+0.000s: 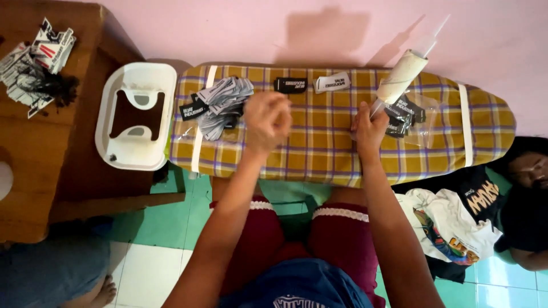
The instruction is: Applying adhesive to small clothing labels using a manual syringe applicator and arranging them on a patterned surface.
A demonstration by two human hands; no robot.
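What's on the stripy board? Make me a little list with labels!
Board: yellow plaid ironing board
Left hand: closed in a fist above the board; what it holds is hidden
Right hand: gripping the low end of a tilted cream roll
Left pile: grey and black tags
Right pile: black tags in a clear bag
Board's end: white iron rest
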